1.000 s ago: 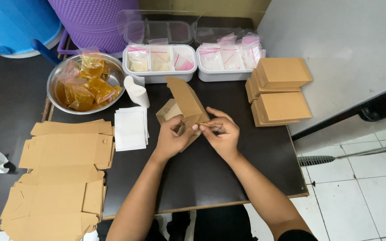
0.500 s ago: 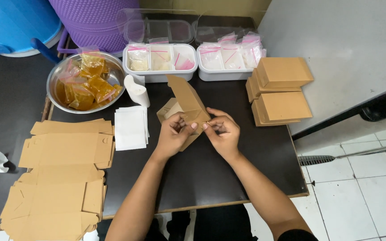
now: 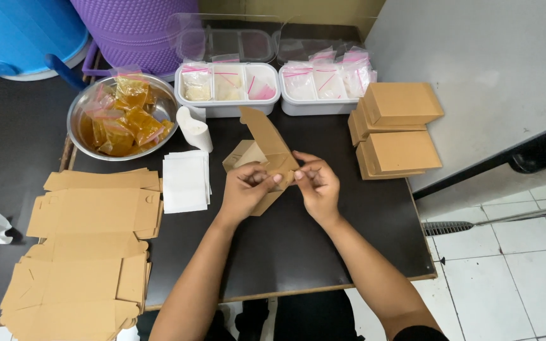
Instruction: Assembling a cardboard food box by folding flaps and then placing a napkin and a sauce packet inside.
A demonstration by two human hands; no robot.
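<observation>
Both hands hold a brown cardboard box blank (image 3: 263, 148) that is partly folded, just above the dark table (image 3: 285, 252). My left hand (image 3: 244, 189) grips its lower left side, thumb pressed on a flap. At the right edge of the box, my right hand (image 3: 316, 183) pinches a small flap with its fingertips. The lid flap of the box stands up and points away from me.
Flat brown box blanks (image 3: 90, 252) lie stacked at the left. White paper sheets (image 3: 186, 180) and a white roll (image 3: 194, 128) sit beside a metal bowl of amber sachets (image 3: 121, 120). Two white trays of small bags (image 3: 273, 85) stand behind; finished boxes (image 3: 396, 126) are stacked right.
The fingers of both hands have shifted slightly on the box flaps; the box stays in the same place.
</observation>
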